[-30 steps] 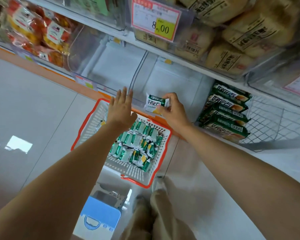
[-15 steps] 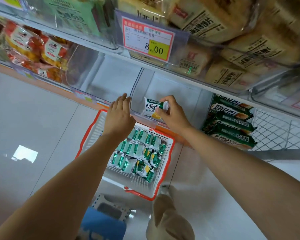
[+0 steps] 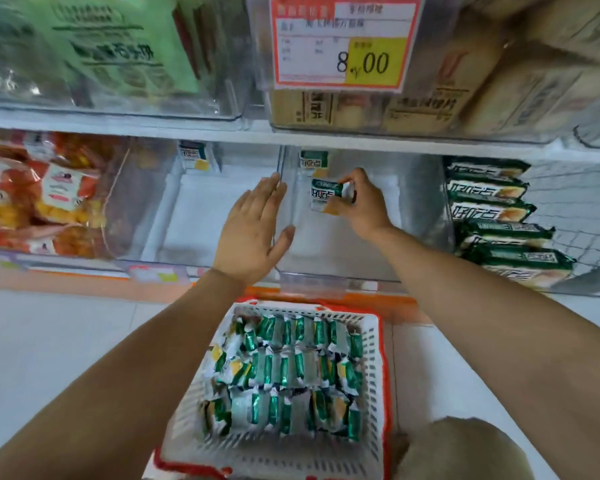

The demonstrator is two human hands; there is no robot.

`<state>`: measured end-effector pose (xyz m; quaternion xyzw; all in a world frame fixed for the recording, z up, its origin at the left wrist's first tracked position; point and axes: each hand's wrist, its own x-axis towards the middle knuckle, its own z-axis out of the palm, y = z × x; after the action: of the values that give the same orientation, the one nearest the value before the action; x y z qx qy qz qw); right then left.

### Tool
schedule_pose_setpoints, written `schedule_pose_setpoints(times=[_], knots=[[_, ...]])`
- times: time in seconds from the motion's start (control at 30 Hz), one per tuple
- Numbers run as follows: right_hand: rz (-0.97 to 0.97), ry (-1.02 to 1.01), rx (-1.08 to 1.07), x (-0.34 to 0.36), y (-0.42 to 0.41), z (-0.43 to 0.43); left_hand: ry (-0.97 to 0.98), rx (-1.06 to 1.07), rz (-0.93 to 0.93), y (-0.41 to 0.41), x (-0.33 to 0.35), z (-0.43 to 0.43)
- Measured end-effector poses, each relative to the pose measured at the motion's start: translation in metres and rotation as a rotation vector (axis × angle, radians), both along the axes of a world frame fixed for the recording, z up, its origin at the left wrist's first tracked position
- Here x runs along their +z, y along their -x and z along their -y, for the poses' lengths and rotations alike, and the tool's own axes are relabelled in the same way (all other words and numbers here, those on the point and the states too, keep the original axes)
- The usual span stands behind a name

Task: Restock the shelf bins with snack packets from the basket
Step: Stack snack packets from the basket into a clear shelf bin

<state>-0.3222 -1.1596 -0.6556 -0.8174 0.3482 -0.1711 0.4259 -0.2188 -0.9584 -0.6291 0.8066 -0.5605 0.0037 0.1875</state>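
Observation:
My right hand [image 3: 362, 206] pinches a small green-and-white snack packet [image 3: 324, 199] upright inside a clear shelf bin [image 3: 420, 216] on the lower shelf. Another such packet [image 3: 313, 163] stands at the back of that bin. My left hand [image 3: 253, 233] is flat with straight fingers against the bin's left wall and holds nothing. Below, on the floor, a white basket with a red rim [image 3: 374, 348] holds several of the same green packets [image 3: 284, 375].
A second clear bin [image 3: 187, 216] to the left holds one packet at its back. Red snack bags [image 3: 39, 199] lie far left, stacked green packs [image 3: 492, 209] far right. The shelf above overhangs with a price tag [image 3: 343, 43] and tan bags. My knee [image 3: 461, 448] is at the lower right.
The camera has dropped lower and closer to the shelf. My right hand has carried the packet deeper into the bin, and my left hand has moved up along the bin's left wall.

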Motion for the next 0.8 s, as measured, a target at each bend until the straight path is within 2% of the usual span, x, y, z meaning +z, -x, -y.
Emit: schedule_pose_setpoints(times=[0.2,0.37,0.6,0.7,0.8], knots=[[-0.006,0.099,-0.079,-0.024,-0.046,0.017,0.128,-0.087,-0.014,-0.015,-0.015,0.005],[-0.042,0.178,-0.139,-0.043,-0.073,0.030,0.160,-0.103,-0.004,-0.017,-0.020,0.006],[0.083,0.103,-0.243,-0.053,-0.083,0.036,0.189,-0.068,0.008,-0.013,-0.021,0.006],[0.043,0.155,-0.242,-0.057,-0.081,0.038,0.190,-0.047,-0.005,-0.012,-0.022,0.006],[0.082,0.164,-0.230,-0.056,-0.080,0.035,0.194,-0.041,-0.004,-0.012,-0.024,0.006]])
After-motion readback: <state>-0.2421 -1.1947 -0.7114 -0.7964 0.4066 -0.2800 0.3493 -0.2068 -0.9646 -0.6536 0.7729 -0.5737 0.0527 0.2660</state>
